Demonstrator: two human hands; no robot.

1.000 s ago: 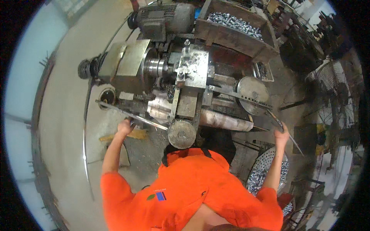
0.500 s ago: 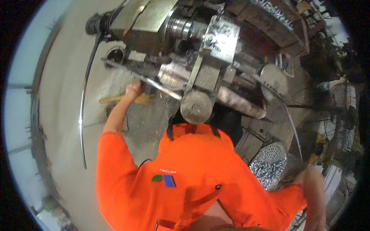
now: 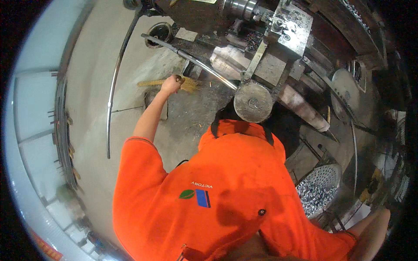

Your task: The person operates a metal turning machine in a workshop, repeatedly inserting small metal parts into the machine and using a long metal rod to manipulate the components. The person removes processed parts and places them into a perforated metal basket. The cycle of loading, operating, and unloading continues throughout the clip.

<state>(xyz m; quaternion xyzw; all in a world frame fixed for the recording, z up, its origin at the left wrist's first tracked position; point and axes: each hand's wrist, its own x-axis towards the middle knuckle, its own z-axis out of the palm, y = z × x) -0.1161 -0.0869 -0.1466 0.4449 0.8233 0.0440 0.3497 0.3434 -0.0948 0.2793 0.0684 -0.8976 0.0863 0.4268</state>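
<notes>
My left hand [image 3: 173, 83] reaches forward with its fingers curled closed, and what they hold, if anything, cannot be made out. From above, it overlaps the handle of a short yellow straw broom [image 3: 190, 85] that appears to lie on the floor; contact is unclear. Close by, a long metal bar [image 3: 204, 66] slants toward a round metal handwheel [image 3: 253, 102] on a lathe, in front of my chest. My right arm [image 3: 370, 232] bends at the lower right, with bare skin below the orange sleeve; the right hand is out of sight.
The lathe's chuck [image 3: 244, 8] and tool post [image 3: 292, 28] stand ahead. A perforated scoop-shaped container [image 3: 332, 176] with metal chips is at the right. A round pan [image 3: 159, 34] sits on the floor, and a thin upright-looking rod [image 3: 114, 82] stands at the left.
The view has shifted, so the lathe appears higher and further right. My left hand has moved nearer to me, from beyond the broom handle to over it.
</notes>
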